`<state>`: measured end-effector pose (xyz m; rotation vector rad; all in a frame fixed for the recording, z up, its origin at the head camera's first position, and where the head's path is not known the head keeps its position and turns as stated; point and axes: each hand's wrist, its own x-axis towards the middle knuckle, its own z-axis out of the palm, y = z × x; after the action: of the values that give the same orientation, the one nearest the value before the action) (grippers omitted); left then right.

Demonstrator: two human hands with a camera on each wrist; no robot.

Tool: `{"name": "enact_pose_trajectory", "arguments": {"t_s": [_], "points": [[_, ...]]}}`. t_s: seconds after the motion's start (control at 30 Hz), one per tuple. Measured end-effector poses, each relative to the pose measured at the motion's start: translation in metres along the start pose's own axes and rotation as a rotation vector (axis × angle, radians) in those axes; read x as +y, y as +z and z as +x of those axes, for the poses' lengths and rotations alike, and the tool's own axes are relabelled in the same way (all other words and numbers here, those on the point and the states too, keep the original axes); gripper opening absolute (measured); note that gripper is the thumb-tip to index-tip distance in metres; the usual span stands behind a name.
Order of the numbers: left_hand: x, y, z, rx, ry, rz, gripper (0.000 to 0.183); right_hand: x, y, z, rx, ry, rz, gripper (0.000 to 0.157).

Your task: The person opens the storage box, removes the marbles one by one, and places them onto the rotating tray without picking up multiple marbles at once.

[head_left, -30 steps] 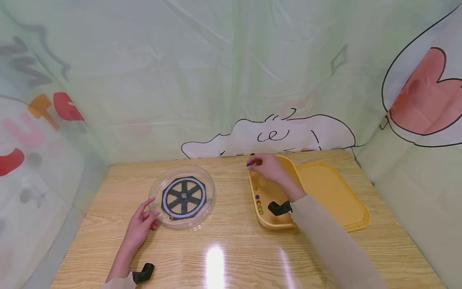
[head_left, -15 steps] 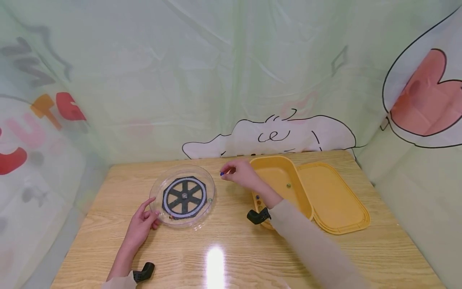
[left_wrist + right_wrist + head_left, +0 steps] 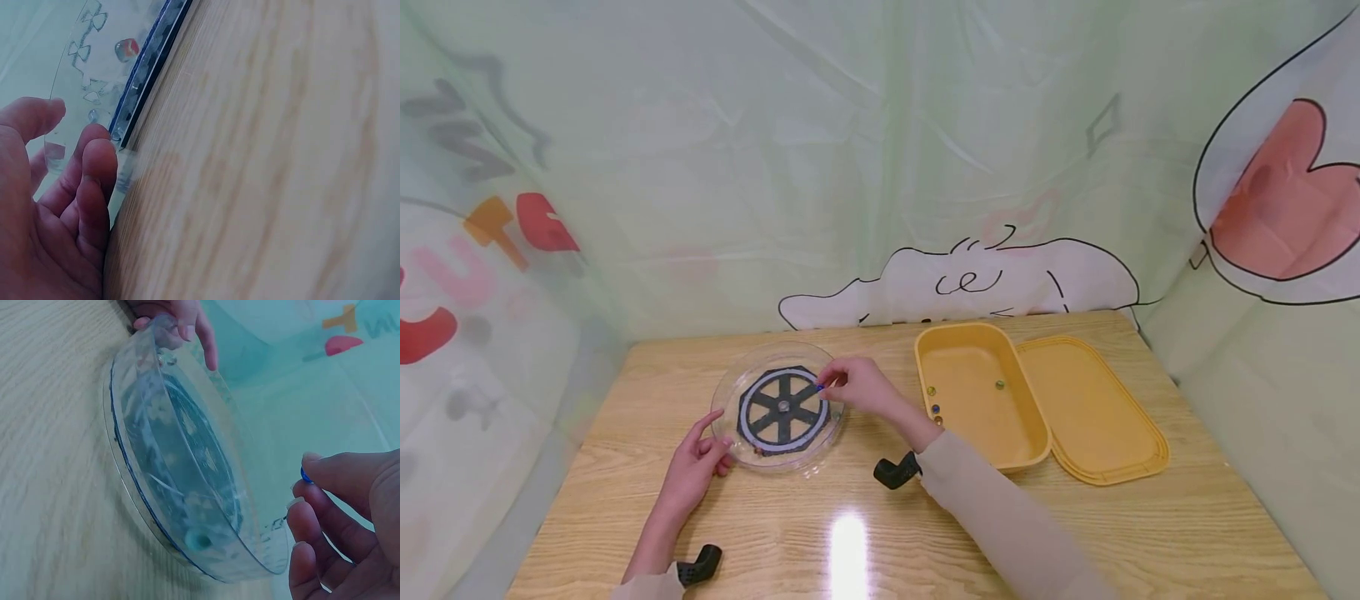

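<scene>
A round clear plastic dish (image 3: pixel 760 463) with a dark wheel-like pattern at its base stands on the left half of the table. My left hand (image 3: pixel 691 467) grips its left rim, some fingers against the outside of the wall. Between thumb and forefinger, my right hand (image 3: pixel 859 387) pinches a small blue marble (image 3: pixel 305 475) above the dish's right rim. Inside the dish lie a green marble (image 3: pixel 198 540) at the right and a red-orange marble (image 3: pixel 127 49) near the left hand.
Right of the dish is a yellow box (image 3: pixel 981 367) with several marbles in it. Its flat yellow lid (image 3: pixel 1093 408) lies beside it. A printed curtain (image 3: pixel 880 167) hangs behind the wooden table (image 3: pixel 790 533).
My right hand has carried the blue marble leftward from the yellow box to above the dish's right rim. The left hand has stayed at the dish.
</scene>
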<state>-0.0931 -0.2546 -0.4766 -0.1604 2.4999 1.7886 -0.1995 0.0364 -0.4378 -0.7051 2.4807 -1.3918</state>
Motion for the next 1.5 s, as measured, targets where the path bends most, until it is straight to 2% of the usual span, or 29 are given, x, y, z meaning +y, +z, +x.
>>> {"name": "enact_pose_trajectory", "arguments": {"t_s": [0.13,0.37,0.47,0.67,0.87,0.97,1.2,1.33,1.5], "points": [[-0.002,0.000,0.002,0.000,0.005,0.003,0.052,0.000,0.007,0.000,-0.011,0.014,0.020,0.019],[-0.032,-0.001,0.014,0.016,-0.021,-0.011,0.053,-0.004,0.012,-0.002,-0.029,0.043,0.042,0.019],[-0.037,-0.001,0.015,0.027,-0.017,0.000,0.053,-0.004,0.014,-0.002,-0.035,0.044,0.043,0.019],[-0.033,0.000,0.013,0.019,-0.023,-0.004,0.054,-0.005,0.015,-0.002,-0.035,0.053,0.044,0.019],[-0.014,0.001,0.006,0.013,-0.038,-0.012,0.053,-0.004,0.014,-0.003,-0.032,0.050,0.049,0.017],[-0.015,0.001,0.006,0.013,-0.036,-0.013,0.053,-0.005,0.011,-0.004,-0.033,0.068,0.050,0.016],[-0.033,0.001,0.012,0.034,-0.019,0.009,0.052,-0.004,-0.005,-0.006,0.017,0.083,0.058,0.016],[-0.035,0.001,0.013,0.039,0.002,0.010,0.051,-0.001,-0.019,-0.007,0.057,0.077,0.047,0.015],[-0.034,0.001,0.013,0.041,0.005,0.003,0.051,0.004,-0.041,-0.012,0.086,0.110,0.042,0.015]]}}
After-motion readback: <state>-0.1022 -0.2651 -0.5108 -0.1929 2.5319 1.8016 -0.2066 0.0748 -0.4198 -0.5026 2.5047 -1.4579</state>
